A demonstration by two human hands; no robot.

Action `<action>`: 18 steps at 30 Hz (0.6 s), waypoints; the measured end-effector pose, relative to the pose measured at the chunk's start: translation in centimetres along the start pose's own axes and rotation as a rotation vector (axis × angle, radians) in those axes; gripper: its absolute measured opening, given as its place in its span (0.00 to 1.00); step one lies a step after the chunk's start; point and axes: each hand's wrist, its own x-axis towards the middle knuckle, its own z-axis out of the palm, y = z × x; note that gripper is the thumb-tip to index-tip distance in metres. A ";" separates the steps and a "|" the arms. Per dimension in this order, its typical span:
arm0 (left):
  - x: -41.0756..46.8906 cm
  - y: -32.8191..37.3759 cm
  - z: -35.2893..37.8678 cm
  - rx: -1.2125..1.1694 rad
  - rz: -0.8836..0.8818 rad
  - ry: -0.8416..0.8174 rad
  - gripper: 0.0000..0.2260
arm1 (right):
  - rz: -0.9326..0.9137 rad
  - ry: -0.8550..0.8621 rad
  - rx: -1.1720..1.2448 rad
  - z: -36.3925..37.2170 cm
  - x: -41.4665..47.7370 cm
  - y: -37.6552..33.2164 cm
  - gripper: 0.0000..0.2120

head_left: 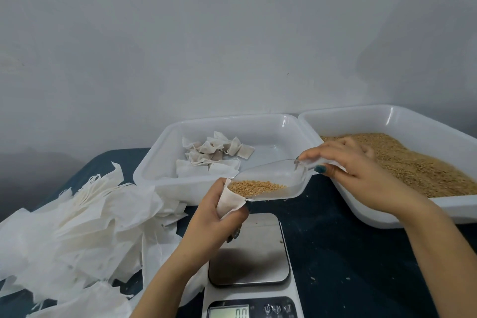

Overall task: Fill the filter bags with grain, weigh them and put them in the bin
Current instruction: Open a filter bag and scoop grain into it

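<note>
Fingers (241, 214) of the left hand (206, 217) curled round the lower part of an open filter bag (229, 201), holding it mouth-up just above the far edge of the scale (249, 248). Resting in that mouth, the lip of a clear scoop (273, 175), tilted down to the left, with a small heap of grain (255, 186) lying at the lip. Pinching the scoop's handle from the right, thumb and fingertips of the right hand (361, 173), nails painted dark. Under the bag, a bare steel plate on the scale, its display (241, 312) at the near edge reading 0.0. Beyond the scoop, a white bin (160, 170) with a loose cluster of filled bags (219, 152) in its far left part. To the right, touching the bin's corner, a larger white tray (361, 116) heaped with more grain. To the left, a sprawling pile of empty bags (90, 214), partly against the bin's near wall. Beneath everything, a dark blue table (335, 253) with stray kernels scattered on it.
</note>
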 end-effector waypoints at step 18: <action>0.2 1.6 -0.8 -0.139 0.071 0.026 0.12 | 0.697 0.354 -0.216 -2.3 -0.9 7.5 0.16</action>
